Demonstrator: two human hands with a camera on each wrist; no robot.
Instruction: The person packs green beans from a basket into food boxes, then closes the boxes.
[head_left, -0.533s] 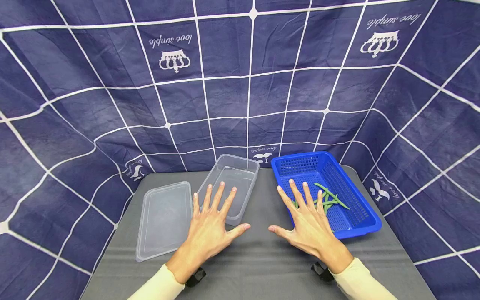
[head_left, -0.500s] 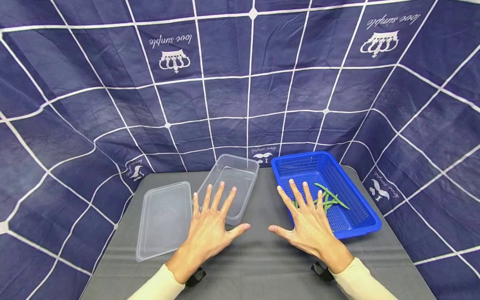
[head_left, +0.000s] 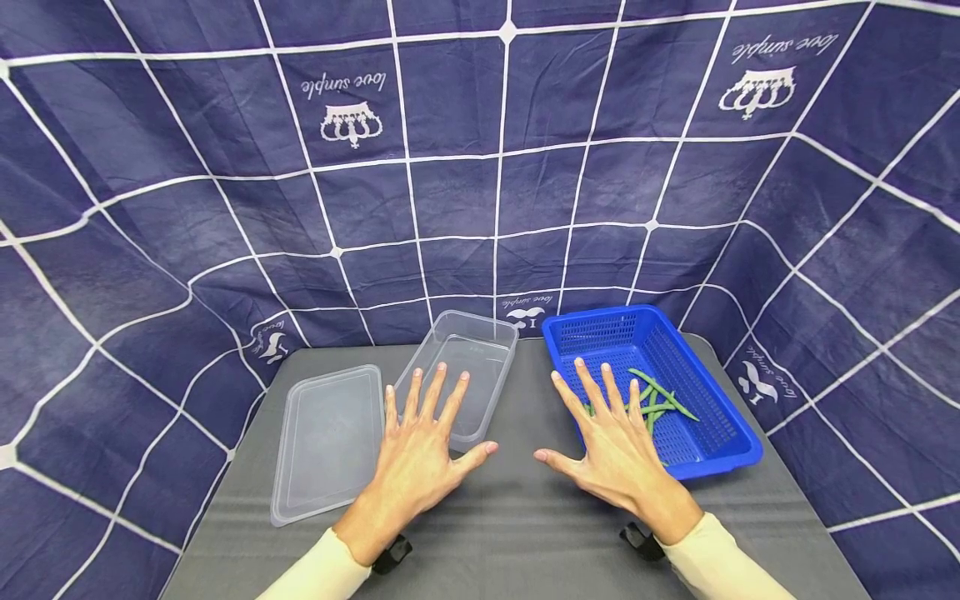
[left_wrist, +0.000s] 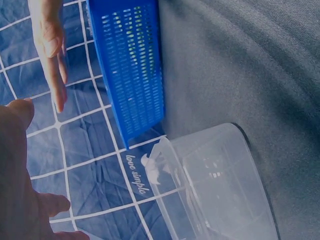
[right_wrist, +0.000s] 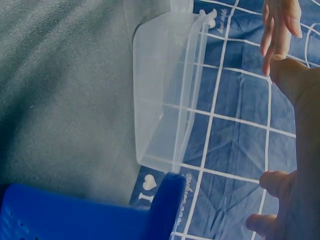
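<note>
Head view: left hand (head_left: 416, 467) over near end of clear tub (head_left: 483, 358), right hand (head_left: 621, 458) over near-left side of blue basket (head_left: 693, 379), fingers (head_left: 455, 404) spread wide on both, nothing held. Green beans (head_left: 656, 407) on basket floor, crossed in a loose heap, partly hidden by right hand. Lid (head_left: 330, 442) flat on counter (head_left: 510, 533), left of tub.

Left wrist view: both hands apart from tub & basket; beans only green flecks thru slots (approx. spot, no more). Risk: a skid of tub, prob. light, from a low bump by left hand.

Right wrist view: basket rim close, beans out of sight, right fingers touching nothing. Poss. trouble: a snag on rim from too low a reach, or a dropped bean from too loose a pinch.
</note>
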